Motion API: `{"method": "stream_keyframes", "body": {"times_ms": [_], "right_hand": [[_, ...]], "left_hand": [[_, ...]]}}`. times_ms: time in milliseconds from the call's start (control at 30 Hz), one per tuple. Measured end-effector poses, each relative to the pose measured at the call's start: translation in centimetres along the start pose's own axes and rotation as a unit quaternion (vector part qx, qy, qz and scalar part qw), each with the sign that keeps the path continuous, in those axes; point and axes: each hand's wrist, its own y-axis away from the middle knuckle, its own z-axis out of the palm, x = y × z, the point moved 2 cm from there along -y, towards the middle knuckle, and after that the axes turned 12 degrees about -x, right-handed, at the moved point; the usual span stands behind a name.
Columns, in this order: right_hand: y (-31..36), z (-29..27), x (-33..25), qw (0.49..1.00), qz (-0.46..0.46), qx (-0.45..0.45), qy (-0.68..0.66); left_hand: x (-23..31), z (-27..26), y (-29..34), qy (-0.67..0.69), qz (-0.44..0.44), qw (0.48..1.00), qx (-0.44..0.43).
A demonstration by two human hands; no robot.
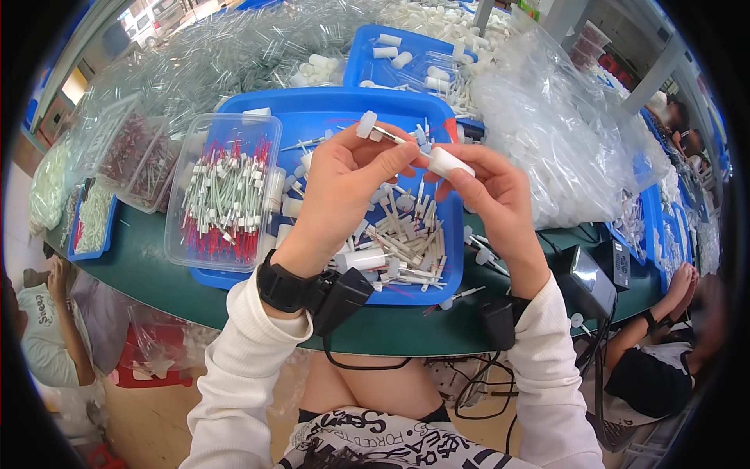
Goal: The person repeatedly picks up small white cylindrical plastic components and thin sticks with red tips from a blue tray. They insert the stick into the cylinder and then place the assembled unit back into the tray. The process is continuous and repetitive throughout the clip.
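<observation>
Holding a white-capped stick [380, 133] pinched in the left hand [344, 187], the person brings it tip-first toward a white tube [450, 162] gripped in the right hand [492, 195]. Both are raised above the blue tray [328, 105] of loose parts, apparently so spares stay within reach; finished pieces fill the clear box [226, 191].
</observation>
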Motion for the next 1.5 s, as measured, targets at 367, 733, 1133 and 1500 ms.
{"method": "stream_keyframes", "body": {"times_ms": [367,733,1133,1500], "right_hand": [[0.0,0.5,0.1,0.996,0.062,0.039,0.059],[-0.4,0.8,0.8,0.994,-0.018,0.102,0.018],[0.1,-0.4,0.6,0.987,-0.018,0.103,0.121],[0.5,-0.8,-1.2,0.933,-0.042,0.077,0.350]], "left_hand": [[0.5,0.6,0.1,-0.058,0.004,0.997,-0.047],[-0.2,-0.7,-0.2,0.015,-0.021,0.998,-0.053],[0.4,-0.3,-0.2,-0.048,0.009,0.999,-0.016],[0.3,-0.6,-0.2,-0.064,-0.013,0.998,-0.022]]}}
